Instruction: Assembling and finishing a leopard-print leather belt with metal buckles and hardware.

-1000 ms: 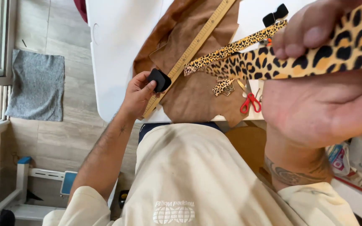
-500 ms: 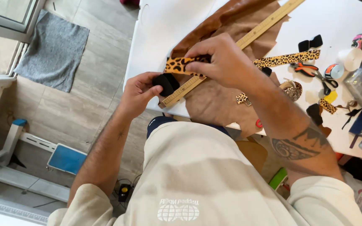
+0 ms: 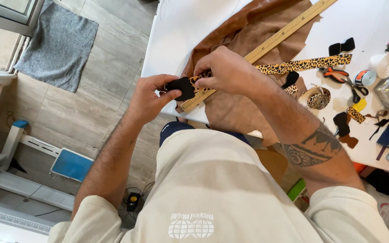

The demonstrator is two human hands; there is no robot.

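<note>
we pinch the black leather piece (image 3: 181, 87) in our left hand (image 3: 148, 96), while our right hand (image 3: 223, 72) grips the leopard strip (image 3: 302, 64), which runs rightward along the wooden ruler (image 3: 271, 42).

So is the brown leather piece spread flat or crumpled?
Crumpled: the brown leather shows folds and wrinkles under the wooden ruler on the white table.

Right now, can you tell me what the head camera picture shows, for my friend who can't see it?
A person's left hand pinches a small black leather piece at the end of a leopard-print strap, while the right hand presses the strap beside a long wooden ruler. Both lie over brown leather on a white table, with orange-handled scissors nearby.
</note>
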